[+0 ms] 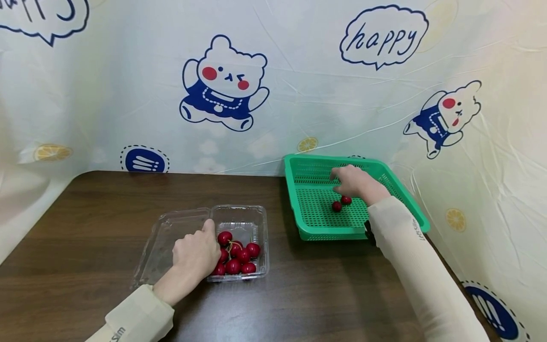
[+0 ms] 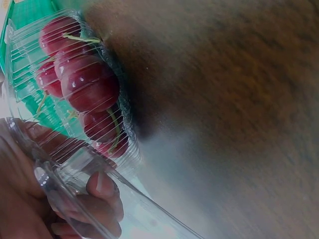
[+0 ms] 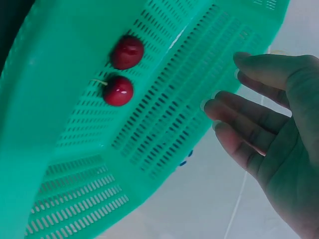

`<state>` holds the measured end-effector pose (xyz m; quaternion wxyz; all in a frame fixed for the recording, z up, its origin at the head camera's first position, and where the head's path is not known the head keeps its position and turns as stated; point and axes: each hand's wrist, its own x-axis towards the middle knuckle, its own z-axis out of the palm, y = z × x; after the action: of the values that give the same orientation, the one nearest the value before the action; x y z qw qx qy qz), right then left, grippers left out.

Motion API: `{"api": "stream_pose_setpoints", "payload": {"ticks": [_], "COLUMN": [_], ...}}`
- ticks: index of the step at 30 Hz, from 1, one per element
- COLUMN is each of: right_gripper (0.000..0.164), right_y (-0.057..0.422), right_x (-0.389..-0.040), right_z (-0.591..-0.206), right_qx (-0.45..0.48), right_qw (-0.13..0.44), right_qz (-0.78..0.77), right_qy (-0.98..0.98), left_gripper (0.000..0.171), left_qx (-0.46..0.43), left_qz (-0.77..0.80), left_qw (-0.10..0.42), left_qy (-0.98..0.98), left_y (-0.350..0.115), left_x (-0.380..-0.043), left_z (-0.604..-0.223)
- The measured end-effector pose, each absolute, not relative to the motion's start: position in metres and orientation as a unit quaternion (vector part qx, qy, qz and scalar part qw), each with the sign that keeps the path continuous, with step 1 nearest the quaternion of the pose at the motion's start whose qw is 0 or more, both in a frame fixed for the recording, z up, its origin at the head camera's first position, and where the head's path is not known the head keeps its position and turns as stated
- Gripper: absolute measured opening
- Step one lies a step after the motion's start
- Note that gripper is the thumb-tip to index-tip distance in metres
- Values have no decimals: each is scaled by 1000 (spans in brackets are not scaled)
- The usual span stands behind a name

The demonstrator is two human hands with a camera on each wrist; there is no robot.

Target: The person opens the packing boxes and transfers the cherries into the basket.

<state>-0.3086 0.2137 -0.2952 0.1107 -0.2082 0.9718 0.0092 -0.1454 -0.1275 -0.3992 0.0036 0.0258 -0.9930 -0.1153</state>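
Note:
A clear plastic clamshell box (image 1: 266,237) lies on the table with its lid (image 1: 160,247) folded out to the left. Several dark red cherries (image 1: 232,266) with green stems fill its front part. My left hand (image 1: 196,254) grips the box where lid and base meet; in the left wrist view the curled fingers (image 2: 102,199) show through the plastic. Over the green basket (image 1: 297,204) hovers my right hand (image 1: 358,182), holding nothing, its fingers loosely extended. Below it, two cherries (image 3: 118,90) lie close together on the basket's perforated floor.
The dark wooden table (image 1: 107,209) carries both containers, the basket at the back right. Behind and to the right hangs a pale printed sheet (image 1: 299,71) with cartoon bears, meeting the table's edges.

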Motion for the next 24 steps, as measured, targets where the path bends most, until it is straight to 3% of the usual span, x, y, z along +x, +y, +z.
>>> {"api": "stream_pose_setpoints", "payload": {"ticks": [24], "right_gripper": [37], "right_y": [172], "right_x": [-297], "right_z": [-270], "right_qx": [-274], "right_qw": [72], "right_qz": [-46], "right_qy": [958], "left_gripper": [17], "left_qx": [27], "left_qz": [-116], "left_qw": [-4], "left_qy": [-993], "left_y": [-127], "left_x": [-147], "left_z": [-398]}}
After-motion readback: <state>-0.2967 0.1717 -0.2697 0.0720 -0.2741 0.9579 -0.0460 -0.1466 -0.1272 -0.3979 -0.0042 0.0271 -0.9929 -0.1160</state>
